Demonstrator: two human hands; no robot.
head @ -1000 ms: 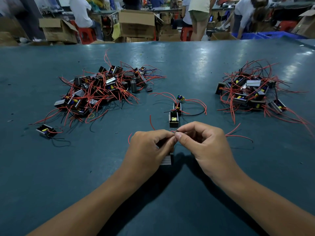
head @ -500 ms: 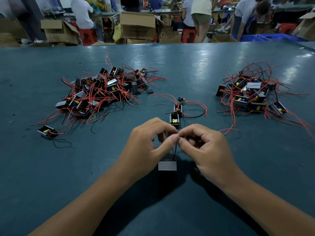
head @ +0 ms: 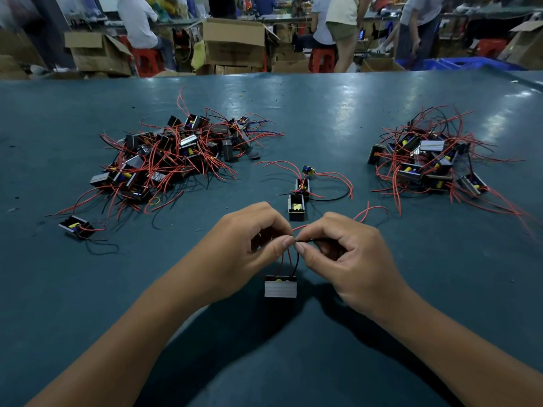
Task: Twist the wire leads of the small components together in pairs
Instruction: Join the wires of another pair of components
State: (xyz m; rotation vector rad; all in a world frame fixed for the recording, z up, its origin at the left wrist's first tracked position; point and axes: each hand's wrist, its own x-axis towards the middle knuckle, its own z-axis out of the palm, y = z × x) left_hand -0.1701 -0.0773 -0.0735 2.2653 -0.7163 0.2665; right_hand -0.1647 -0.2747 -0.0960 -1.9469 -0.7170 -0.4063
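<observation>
Behind our teal worktable (head: 323,113) runs a busy workshop floor with open cardboard boxes (head: 235,42), red stools (head: 145,61) and several people standing or sitting at far benches.

Near the table's front edge, between our two hands, sits a small component (head: 280,287), its grey side turned toward us and a bit of yellow showing on top. Red and black wire leads (head: 289,259) rise from it to our fingertips. Our left hand (head: 241,251) pinches those leads between thumb and forefinger, the other fingers curled in. Our right hand (head: 349,259) pinches them too, thumb tip almost touching the left thumb tip, with a black lead running back under its forefinger. A loop of red wire (head: 370,211) shows just beyond the right knuckles.

Just past our hands stand three more components in a short row (head: 298,201), one behind another, with red leads and one black lead curving off to the right. Farther back on the left lies a large pile of components (head: 176,154) tangled in red wire. One stray component (head: 77,227) lies apart from it, nearer to us on the left. On the right lies a smaller pile (head: 426,160), also thick with red leads that trail out over the table.
</observation>
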